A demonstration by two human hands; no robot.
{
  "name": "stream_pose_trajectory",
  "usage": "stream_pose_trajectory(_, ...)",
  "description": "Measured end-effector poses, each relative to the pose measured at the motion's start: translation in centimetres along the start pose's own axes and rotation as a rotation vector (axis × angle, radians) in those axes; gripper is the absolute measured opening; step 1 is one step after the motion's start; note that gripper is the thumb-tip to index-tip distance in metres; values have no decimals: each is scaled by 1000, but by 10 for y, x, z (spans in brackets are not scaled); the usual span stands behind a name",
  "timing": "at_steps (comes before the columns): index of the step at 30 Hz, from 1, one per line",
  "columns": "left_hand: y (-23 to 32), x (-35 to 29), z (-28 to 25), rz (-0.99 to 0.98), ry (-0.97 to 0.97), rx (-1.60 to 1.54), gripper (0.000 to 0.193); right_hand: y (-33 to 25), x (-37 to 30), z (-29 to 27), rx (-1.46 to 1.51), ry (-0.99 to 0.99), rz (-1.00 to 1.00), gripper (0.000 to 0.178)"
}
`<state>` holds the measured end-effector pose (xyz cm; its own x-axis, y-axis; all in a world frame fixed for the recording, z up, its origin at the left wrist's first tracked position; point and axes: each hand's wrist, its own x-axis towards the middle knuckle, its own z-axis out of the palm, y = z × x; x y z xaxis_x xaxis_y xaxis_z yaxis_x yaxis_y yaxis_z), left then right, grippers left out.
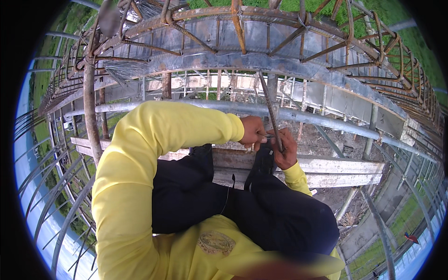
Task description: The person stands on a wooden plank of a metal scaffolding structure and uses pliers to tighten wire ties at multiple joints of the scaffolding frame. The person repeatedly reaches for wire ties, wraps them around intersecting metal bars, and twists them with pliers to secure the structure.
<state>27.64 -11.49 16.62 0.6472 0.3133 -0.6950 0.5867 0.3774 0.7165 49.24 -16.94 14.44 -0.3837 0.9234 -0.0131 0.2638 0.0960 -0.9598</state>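
You crouch high above the ground, both hands meeting near the middle of the scene. Your left hand pinches a thin wire between its fingertips, a grip that seems chosen for fine control. Your right hand, just to the right, has its fingers curled at the near end of a rusty ribbed rod, apparently to steady it; whether they also touch the wire, you cannot tell. The rod slants away toward the far side. Below, your dark shoes are at the pale planks, which seem laid as footing. Beyond the hands, a grey pipe crosses left to right, and farther off stands a rusty bar cage.
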Motion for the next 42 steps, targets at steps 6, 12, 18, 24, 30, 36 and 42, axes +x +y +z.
stream_pose_trajectory(6,-6,2,-28,101,-59,168,27,-1,0,3,-125,196,-79,23)
stream_pose_trajectory(12,-25,-7,-63,-59,-154,85,41,-3,0,-5,-181,197,-51,10)
stream_pose_trajectory(18,-26,-4,-62,-138,-226,205,30,5,-9,-13,-271,-84,-37,35)
stream_pose_trajectory(24,-42,-14,-57,-201,-462,-295,22,1,-8,-7,-141,-57,-101,29)
stream_pose_trajectory(30,-48,-15,-52,-197,-522,-560,21,-8,0,-15,-303,-49,-337,25)
stream_pose_trajectory(36,-33,-11,-61,-56,-157,105,27,0,-10,4,97,-14,152,8)
stream_pose_trajectory(42,-33,-22,-30,123,349,644,17,-2,-20,1,967,-233,852,16)
